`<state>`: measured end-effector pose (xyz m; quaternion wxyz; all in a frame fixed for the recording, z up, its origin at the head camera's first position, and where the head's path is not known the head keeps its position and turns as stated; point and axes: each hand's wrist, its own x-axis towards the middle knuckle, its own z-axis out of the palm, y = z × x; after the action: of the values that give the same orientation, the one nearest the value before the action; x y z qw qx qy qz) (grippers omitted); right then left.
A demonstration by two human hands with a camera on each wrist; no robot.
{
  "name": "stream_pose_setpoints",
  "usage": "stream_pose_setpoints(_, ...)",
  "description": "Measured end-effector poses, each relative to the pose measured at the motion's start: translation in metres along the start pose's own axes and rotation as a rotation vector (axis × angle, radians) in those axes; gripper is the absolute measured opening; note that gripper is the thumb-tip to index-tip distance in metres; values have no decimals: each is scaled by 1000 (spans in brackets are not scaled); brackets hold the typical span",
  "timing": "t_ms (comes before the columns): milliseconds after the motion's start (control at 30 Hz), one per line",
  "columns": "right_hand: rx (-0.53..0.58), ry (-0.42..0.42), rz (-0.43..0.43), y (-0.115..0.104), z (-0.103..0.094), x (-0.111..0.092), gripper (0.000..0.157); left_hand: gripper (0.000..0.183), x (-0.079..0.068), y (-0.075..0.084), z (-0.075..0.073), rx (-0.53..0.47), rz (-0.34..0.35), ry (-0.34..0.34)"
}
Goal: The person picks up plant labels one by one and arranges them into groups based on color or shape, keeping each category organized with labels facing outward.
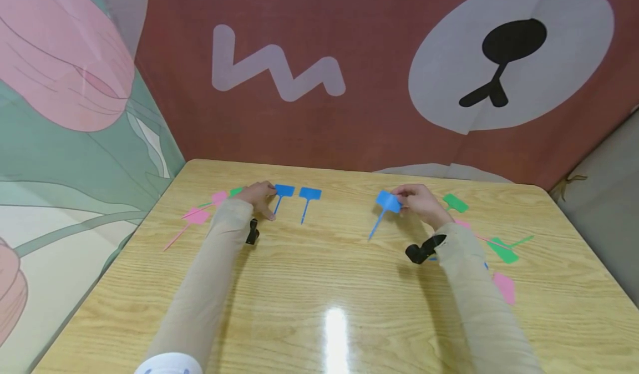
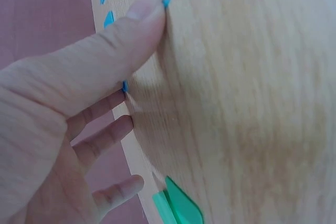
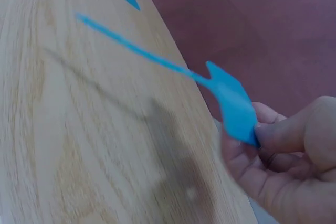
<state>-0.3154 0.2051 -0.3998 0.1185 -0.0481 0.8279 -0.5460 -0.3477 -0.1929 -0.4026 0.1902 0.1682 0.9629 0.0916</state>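
Between thumb and fingers, my right hand (image 1: 421, 203) pinches the edge of a blue plant label's flat head (image 3: 235, 109). The label is raised off the table, its thin stem slanting down to the left and casting a shadow. At the back left, my left hand (image 1: 258, 197) is at another blue plant label (image 1: 285, 191) lying on the table. Its thumb (image 2: 131, 32) hides most of that label, and its fingers are spread. A further blue plant label (image 1: 310, 194) lies just to the right of it.
Pink labels (image 1: 197, 216) and a green label (image 1: 236, 191) lie left of the left arm. Beyond the right forearm are green labels (image 1: 504, 252) and a pink one (image 1: 505, 288). The wooden table (image 1: 309, 274) meets a printed backdrop (image 1: 299, 130) at its far edge.
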Motion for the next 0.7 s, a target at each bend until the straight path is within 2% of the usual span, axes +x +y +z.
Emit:
stream_pose_setpoints(200, -39, 27, -38, 2, 0, 0, 23, 81, -1, -1, 0, -15, 6, -2)
stream_pose_setpoints(467, -82, 1, 30, 0, 0, -1, 27, 81, -1, -4, 1, -25, 14, -8)
stream_pose_setpoints(567, -67, -1, 33, 0, 0, -2, 28, 81, -1, -4, 2, -28, 11, -7)
stream_pose_setpoints(700, 10, 12, 15, 2, 0, -2, 34, 81, -2, -3, 2, -29, 9, -5)
